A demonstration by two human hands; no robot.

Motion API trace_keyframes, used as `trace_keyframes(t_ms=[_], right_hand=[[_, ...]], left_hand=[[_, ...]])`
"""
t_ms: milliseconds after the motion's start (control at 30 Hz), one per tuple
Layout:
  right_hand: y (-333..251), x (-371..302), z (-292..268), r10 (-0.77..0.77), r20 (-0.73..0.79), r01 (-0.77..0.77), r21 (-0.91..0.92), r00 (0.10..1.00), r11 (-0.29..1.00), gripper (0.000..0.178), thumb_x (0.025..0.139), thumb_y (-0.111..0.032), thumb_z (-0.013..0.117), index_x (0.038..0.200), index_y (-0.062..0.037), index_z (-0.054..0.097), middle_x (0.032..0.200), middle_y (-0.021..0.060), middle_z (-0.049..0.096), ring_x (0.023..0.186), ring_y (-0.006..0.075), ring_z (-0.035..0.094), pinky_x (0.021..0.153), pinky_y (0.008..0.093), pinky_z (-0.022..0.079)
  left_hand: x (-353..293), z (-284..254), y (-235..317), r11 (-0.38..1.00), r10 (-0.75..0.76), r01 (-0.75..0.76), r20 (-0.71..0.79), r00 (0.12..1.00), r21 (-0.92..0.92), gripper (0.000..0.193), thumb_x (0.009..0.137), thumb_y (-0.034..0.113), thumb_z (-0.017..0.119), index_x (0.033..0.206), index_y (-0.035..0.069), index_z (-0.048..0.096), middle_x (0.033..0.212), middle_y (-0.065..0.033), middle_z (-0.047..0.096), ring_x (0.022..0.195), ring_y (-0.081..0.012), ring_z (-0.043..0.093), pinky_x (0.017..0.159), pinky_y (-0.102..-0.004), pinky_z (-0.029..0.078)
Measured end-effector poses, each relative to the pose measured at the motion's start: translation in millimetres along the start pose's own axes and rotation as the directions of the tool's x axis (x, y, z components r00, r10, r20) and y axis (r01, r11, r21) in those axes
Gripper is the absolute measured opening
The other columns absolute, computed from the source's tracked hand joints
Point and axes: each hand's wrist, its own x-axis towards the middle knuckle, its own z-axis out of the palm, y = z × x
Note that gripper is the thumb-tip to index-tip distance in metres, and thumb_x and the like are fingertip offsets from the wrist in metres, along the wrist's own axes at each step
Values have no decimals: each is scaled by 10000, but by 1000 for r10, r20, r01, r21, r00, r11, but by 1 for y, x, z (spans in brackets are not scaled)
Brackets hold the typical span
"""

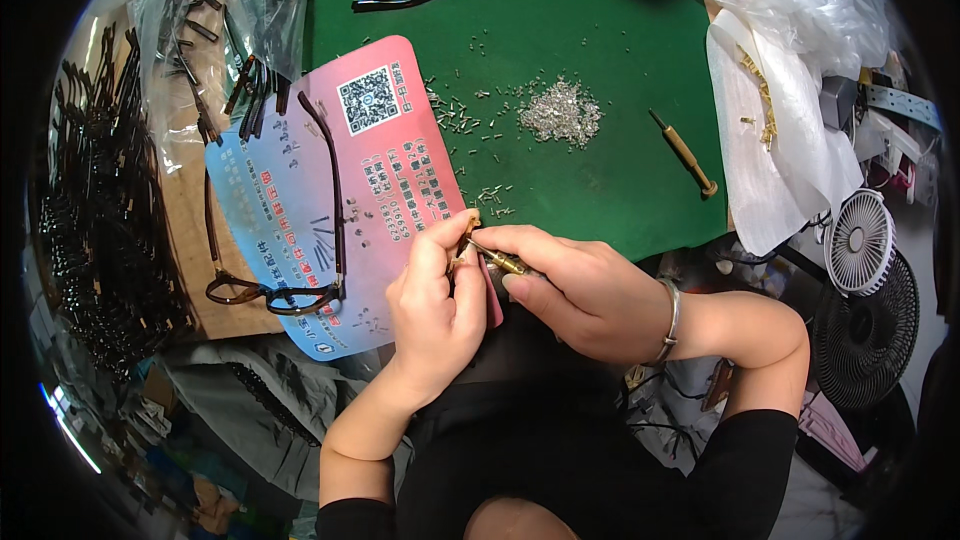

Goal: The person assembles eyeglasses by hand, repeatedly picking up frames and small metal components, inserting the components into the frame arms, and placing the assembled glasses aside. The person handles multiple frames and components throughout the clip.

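My left hand (440, 290) pinches a small gold-coloured metal piece (471, 224) between thumb and fingers, near the mat's front edge. My right hand (595, 295), with a bangle on its wrist, is closed round a small brass-coloured screwdriver (511, 263). The screwdriver's tip points left and meets the piece at my left fingertips. Fingers hide most of the piece, so its exact kind does not show. Beyond both hands lies a heap of tiny silver screws (563, 112), with more scattered to its left.
A pink-and-blue printed mat (385, 180) carries a dark eyeglass frame (300, 298) and loose screws. Dark temple arms (110, 220) are piled at far left. Another screwdriver (685, 153) lies on the green mat (640, 60), beside white wrapping with gold parts (765, 105). Fans (862, 240) stand right.
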Motion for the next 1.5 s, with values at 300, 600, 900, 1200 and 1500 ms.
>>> trace_keyframes(t_ms=[300, 600, 900, 1200, 1500], right_hand=[[-26, 7, -9, 464, 169, -494, 323, 870, 807, 311, 876, -91, 495, 1179, -35, 455, 803, 160, 597, 656, 274, 609, 532, 342, 481], [-14, -7, 8, -34, -60, 2, -471, 998, 882, 341, 857, -104, 535, 1186, -74, 452, 777, 97, 581, 636, 272, 597, 546, 371, 509], [-21, 3, -6, 492, 256, -549, 501, 832, 669, 336, 914, -147, 430, 1231, -34, 414, 816, 83, 568, 512, 122, 537, 426, 248, 437], [-19, 8, -7, 415, 198, -459, 359, 888, 813, 357, 950, -205, 401, 1273, -54, 396, 798, 22, 530, 510, 51, 490, 434, 200, 410], [-14, 22, -19, 214, 210, -159, -252, 954, 955, 249, 867, -129, 473, 1057, 31, 458, 898, 199, 631, 827, 377, 623, 720, 403, 496]], left_hand=[[-4, 7, -3, 971, 157, -147, -40, 987, 188, 350, 762, -86, 529, 1109, -40, 543, 845, -151, 633, 651, -213, 642, 592, -289, 508], [-4, 9, -2, 982, 136, -128, -50, 989, 137, 346, 766, -88, 527, 1110, -50, 539, 857, -160, 642, 678, -225, 651, 611, -286, 512], [-7, 12, -1, 966, 161, -141, -78, 984, 217, 354, 772, -88, 526, 1124, -50, 539, 809, -138, 635, 664, -217, 646, 611, -293, 512], [-3, 10, -1, 974, 145, -136, -33, 989, 184, 385, 748, -99, 519, 1129, -47, 535, 797, -136, 629, 667, -228, 647, 619, -301, 516], [0, 2, -5, 985, 108, -112, 37, 993, 130, 373, 764, -87, 496, 1133, -47, 528, 865, -173, 641, 730, -252, 665, 664, -304, 527]])
